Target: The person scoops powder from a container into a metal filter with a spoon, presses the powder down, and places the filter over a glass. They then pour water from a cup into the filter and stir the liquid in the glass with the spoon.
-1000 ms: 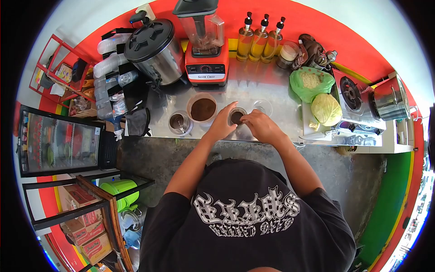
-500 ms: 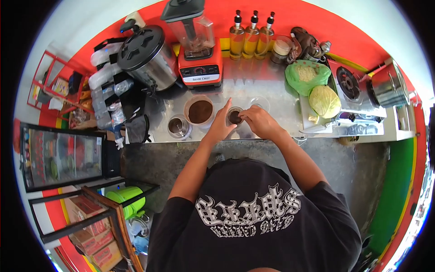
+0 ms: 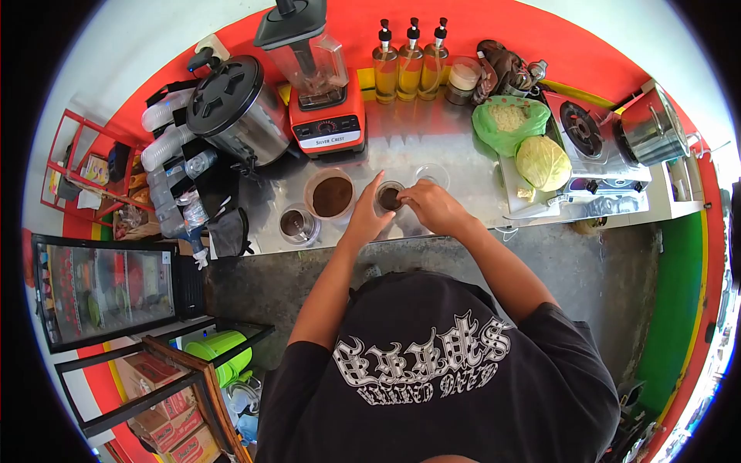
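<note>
A small clear glass [image 3: 388, 193] with dark brown contents stands on the steel counter in front of me. My left hand [image 3: 363, 211] is against its left side, thumb and fingers stretched apart around it. At the glass's right rim, my right hand [image 3: 437, 207] has its fingers pinched together. Whatever they may grip is hidden. Left of the hands sits a tub of dark brown powder [image 3: 333, 196], and beside it a clear jar [image 3: 298, 224] with dark contents. A clear round lid or dish [image 3: 431, 176] lies behind my right hand.
At the back stand a red blender [image 3: 327, 127], a large steel pot [image 3: 239, 112] and three pump bottles [image 3: 409, 69]. A cabbage [image 3: 543, 163], a green bag [image 3: 509, 122] and a stove [image 3: 583, 131] are on the right. The steel counter [image 3: 421, 135] ends just before my body.
The view has shifted, so the counter items appear slightly left and tilted. Both hands stay at the glass in nearly the same pose.
</note>
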